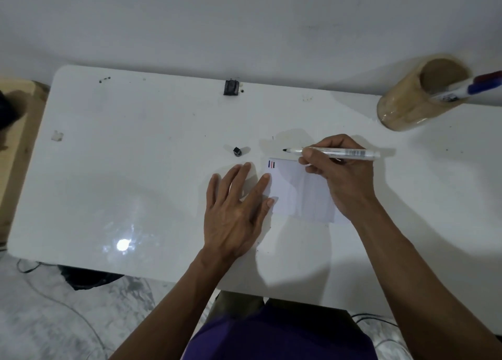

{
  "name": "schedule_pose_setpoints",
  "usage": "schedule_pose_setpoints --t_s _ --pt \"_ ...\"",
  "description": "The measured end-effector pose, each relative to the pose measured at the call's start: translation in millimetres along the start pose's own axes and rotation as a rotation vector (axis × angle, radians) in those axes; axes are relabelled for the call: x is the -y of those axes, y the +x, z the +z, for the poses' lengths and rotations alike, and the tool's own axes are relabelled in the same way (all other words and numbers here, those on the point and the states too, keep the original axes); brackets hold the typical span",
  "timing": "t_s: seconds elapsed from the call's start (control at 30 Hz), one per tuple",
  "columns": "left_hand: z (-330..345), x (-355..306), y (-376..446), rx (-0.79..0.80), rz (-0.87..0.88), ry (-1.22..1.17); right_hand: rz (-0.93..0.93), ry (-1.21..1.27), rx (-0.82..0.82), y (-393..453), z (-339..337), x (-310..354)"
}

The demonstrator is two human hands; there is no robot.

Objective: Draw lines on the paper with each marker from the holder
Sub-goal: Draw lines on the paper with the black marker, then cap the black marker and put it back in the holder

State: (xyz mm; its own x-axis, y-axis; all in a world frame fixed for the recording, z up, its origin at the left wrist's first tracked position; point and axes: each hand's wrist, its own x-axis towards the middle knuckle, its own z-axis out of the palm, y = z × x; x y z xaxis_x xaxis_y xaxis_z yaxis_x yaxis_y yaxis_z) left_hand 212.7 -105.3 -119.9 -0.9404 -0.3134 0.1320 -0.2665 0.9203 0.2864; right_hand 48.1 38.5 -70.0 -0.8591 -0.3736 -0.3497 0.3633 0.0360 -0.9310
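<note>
A small white paper (pixel 301 191) lies on the white table (pixel 135 169), with three short lines, blue, red and black, at its top left corner. My right hand (pixel 334 169) grips an uncapped black marker (pixel 342 152) held level, its black tip pointing left just beyond the paper's far edge. My left hand (pixel 236 207) lies flat with fingers spread, its index finger and thumb resting on the paper's left edge. The black cap (pixel 237 151) stands on the table left of the paper. A tan cylindrical holder (pixel 407 101) at the far right holds a blue-capped marker (pixel 478 86).
A black clip-like object (pixel 231 87) sits at the table's far edge by the wall. A wooden piece (pixel 16 147) stands to the left of the table. Cables (pixel 54 294) run over the marbled floor below the near edge.
</note>
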Motion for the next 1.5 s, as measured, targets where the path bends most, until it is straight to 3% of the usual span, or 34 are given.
schedule_pose_setpoints --t_s 0.1,0.2,0.3,0.47,0.67,0.77,0.87,1.0,1.17,1.5 --pt "-11.0 -1.8 3.3 -0.026 -0.053 -0.127 0.02 0.154 0.019 -3.5 -0.8 18.0" --pt "-27.2 -1.7 17.1 -0.106 -0.212 -0.282 0.0 0.213 0.047 -8.8 -3.5 31.9" --pt "-36.0 5.4 39.6 -0.059 -0.354 -0.309 -0.022 0.195 0.056 -15.7 -4.5 38.1" --pt "-34.1 23.0 67.1 0.081 -0.249 -0.158 0.026 0.167 -0.01 -26.7 0.8 36.4" --pt "-34.4 31.5 73.8 0.056 -0.246 -0.128 0.056 0.161 -0.024 -35.3 3.3 34.9" --pt "-52.3 23.6 71.5 0.008 -0.411 -0.41 0.023 0.127 -0.028 -43.3 7.6 41.3" --pt "-77.1 9.7 62.7 -0.038 -0.694 -0.934 -0.045 0.067 -0.057 -55.0 18.4 52.3" --pt "-101.8 -4.1 41.5 -0.016 -0.807 -1.341 -0.149 -0.01 -0.013 -75.2 39.3 61.9" --pt "-121.0 -8.3 15.4 0.061 -0.812 -1.522 -0.217 -0.059 0.008 -101.3 61.0 60.4" --pt "-143.7 -6.3 -25.0 0.133 -0.675 -1.458 -0.237 -0.117 -0.032 -150.1 79.9 44.9"
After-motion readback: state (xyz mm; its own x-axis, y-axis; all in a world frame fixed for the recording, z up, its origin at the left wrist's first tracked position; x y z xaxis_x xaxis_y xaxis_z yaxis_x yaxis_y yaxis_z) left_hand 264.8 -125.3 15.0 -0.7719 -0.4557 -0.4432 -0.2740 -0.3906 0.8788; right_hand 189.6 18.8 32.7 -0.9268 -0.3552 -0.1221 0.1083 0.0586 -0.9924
